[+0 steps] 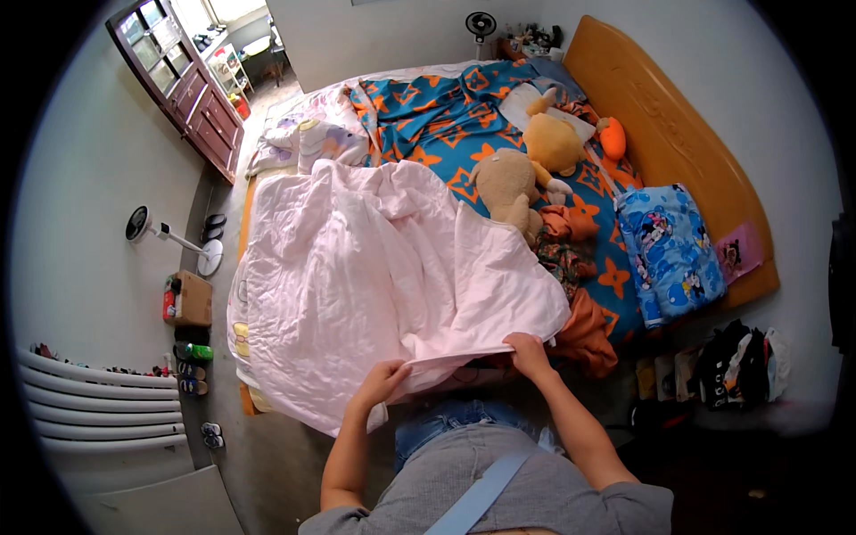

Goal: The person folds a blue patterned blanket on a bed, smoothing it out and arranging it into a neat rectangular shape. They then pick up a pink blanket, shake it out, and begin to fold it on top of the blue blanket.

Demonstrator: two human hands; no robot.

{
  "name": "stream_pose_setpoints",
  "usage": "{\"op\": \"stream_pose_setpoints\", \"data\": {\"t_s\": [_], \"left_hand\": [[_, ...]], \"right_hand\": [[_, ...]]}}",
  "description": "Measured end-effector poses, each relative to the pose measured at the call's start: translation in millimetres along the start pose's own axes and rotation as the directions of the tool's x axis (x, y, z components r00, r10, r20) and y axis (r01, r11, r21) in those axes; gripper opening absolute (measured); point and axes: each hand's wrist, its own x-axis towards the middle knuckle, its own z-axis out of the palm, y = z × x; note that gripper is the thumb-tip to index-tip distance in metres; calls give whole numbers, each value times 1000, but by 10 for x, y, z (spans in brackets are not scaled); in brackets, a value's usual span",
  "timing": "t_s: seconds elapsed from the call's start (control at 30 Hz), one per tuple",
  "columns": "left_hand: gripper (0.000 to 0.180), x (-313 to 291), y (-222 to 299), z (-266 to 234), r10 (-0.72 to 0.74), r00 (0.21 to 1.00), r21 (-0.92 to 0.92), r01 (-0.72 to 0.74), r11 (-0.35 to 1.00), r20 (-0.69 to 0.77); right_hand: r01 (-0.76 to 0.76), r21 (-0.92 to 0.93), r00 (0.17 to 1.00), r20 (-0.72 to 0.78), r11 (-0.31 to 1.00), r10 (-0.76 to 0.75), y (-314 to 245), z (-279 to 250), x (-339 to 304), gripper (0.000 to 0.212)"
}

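The near edge of a pink quilt (374, 267), spread over the bed (678, 116), is pinched closed in the left hand (383, 379) and right hand (526, 349); even tension is best kept. Beyond, plush toys (526, 169) are seen.

I see one cardboard box (191, 300) on the floor left of the bed, brown with a red package (169, 300) against its side, beside a white standing fan (169, 236).
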Motion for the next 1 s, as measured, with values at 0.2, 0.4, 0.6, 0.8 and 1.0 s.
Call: {"op": "stream_pose_setpoints", "data": {"t_s": [0.2, 0.4, 0.6, 0.8, 1.0], "left_hand": [[29, 190, -451, -224, -164, 986, 310, 167, 936, -36], [33, 675, -466, 154, 45, 994, 334, -77, 940, 100], [35, 1036, 320, 1024, 416, 895, 241, -444, 863, 160], [25, 1163, 438, 1322, 202, 972, 323, -232, 917, 122], [26, 988, 669, 1196, -2, 1000, 131, 6, 991, -27]], "right_hand": [[-73, -4, 990, 125, 997, 72, -4, 47, 204, 23], [-162, 46, 976, 156, 986, 153, -234, -136, 281, 22], [-164, 116, 962, 237, 980, 133, -198, -289, 319, 21], [-68, 287, 956, 291, 955, -19, 45, -488, 434, 20], [86, 213, 945, 291, 973, -147, 656, -544, 529, 28]]}}
